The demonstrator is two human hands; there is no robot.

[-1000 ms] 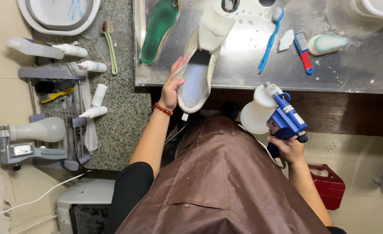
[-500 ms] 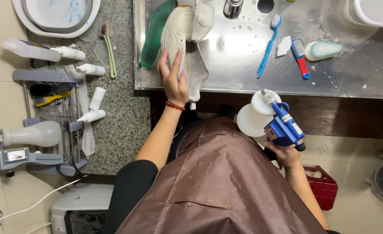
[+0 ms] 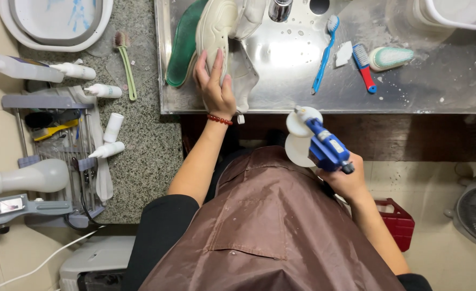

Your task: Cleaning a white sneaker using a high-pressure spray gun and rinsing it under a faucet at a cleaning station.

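My left hand (image 3: 215, 86) grips a pale cream sneaker (image 3: 216, 27), sole up, over the left part of the steel sink (image 3: 437, 86). A green insole (image 3: 183, 46) lies just left of the shoe against the sink wall. My right hand (image 3: 343, 178) holds a white spray bottle with a blue trigger head (image 3: 310, 141) below the sink's front edge, above my brown apron (image 3: 270, 231). A red bead bracelet sits on my left wrist.
In the sink lie a blue toothbrush (image 3: 324, 48), a red-and-blue brush (image 3: 364, 60) and a pale green brush (image 3: 391, 56). On the granite counter (image 3: 141, 161) stand small white bottles (image 3: 106, 90), a green brush (image 3: 125, 64), a wire rack (image 3: 60, 156) and a white basin (image 3: 55, 21). A red crate (image 3: 394, 221) sits on the floor.
My left hand has turned the sneaker sole up and pushed it farther into the sink. My right hand has brought the spray bottle left and a little upward.
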